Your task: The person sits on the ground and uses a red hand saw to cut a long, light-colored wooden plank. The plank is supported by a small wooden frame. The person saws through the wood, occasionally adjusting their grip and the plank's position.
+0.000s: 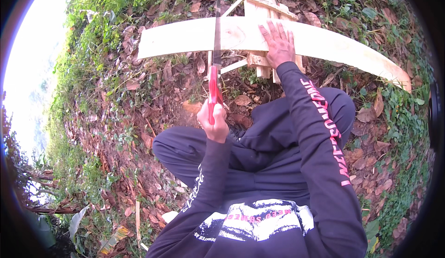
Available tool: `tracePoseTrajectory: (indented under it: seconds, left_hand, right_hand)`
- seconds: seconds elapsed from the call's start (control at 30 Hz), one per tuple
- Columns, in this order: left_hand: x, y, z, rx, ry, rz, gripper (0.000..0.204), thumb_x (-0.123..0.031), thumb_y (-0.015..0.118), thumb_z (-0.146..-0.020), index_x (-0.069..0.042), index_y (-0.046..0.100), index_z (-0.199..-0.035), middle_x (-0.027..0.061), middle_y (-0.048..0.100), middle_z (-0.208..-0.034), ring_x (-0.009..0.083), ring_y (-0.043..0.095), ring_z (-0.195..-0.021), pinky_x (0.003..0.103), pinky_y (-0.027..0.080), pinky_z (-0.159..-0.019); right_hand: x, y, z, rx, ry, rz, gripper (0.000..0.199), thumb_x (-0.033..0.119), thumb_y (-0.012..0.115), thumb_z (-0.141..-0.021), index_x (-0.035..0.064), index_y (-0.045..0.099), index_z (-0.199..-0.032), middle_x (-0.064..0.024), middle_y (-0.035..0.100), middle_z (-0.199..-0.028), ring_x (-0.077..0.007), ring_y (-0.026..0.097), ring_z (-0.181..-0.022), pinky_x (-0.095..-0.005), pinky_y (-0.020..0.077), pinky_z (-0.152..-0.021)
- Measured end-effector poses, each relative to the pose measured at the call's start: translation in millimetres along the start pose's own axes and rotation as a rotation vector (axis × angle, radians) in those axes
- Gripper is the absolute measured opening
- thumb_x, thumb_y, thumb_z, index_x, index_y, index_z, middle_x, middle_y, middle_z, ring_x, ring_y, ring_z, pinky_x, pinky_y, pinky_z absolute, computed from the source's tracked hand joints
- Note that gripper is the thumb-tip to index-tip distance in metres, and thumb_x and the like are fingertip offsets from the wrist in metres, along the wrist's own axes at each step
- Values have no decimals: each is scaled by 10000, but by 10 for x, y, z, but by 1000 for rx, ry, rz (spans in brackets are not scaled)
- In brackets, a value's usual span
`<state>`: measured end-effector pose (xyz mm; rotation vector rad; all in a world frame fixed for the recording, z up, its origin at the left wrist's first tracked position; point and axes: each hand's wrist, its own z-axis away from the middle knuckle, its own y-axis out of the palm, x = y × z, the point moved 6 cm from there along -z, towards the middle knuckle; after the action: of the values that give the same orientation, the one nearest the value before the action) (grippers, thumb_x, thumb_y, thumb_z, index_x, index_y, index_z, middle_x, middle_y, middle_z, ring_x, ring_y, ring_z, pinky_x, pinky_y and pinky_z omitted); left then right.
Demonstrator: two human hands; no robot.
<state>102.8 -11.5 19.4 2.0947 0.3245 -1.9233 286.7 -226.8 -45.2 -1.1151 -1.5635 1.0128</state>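
A hand saw with a red handle (213,91) is gripped in my left hand (213,121), fingers wrapped round it. Its long, thin blade (217,31) points away from me and crosses the pale wooden board (181,38) left of its middle. Whether the teeth have cut into the wood cannot be made out. My right hand (280,44) lies flat on the board, fingers spread, to the right of the blade. Beneath the board stands a small rough wooden stand (262,10), partly hidden by it.
Dry brown leaves (153,79) and green plants (99,40) cover the ground all round. My crossed legs (273,133) are close in front of the board. At the lower left lie a thin wooden strip (138,223) and a yellowing leaf (113,239).
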Motion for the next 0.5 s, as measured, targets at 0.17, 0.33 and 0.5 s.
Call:
tracePoseTrajectory:
  seconds: [0.17,0.33,0.5]
  left_hand:
    - [-5,-93,148,5,53,-80,159,-108,464,-859,-2,504,-747,-23,421,-554,40,346,-461,215,259,-430]
    - [97,-19,-130,25,126,-80,142,-95,475,-869,-5,500,-762,-22,429,-566,34,340,-468,212,261,-429]
    - [99,78,-400,48,95,-36,132,-90,467,-869,-30,489,-753,-28,404,-555,37,330,-463,215,261,-432]
  right_hand:
    - [-14,12,5,28,9,29,835,-19,487,-774,343,327,-1509,7,241,-1605,-259,227,-1477,-487,147,-1205]
    - [0,29,-3,20,7,17,818,6,512,-782,340,331,-1507,7,260,-1597,-264,239,-1471,-495,153,-1202]
    - [-14,35,-11,4,0,6,824,18,533,-771,338,334,-1504,12,267,-1594,-262,243,-1469,-495,162,-1199]
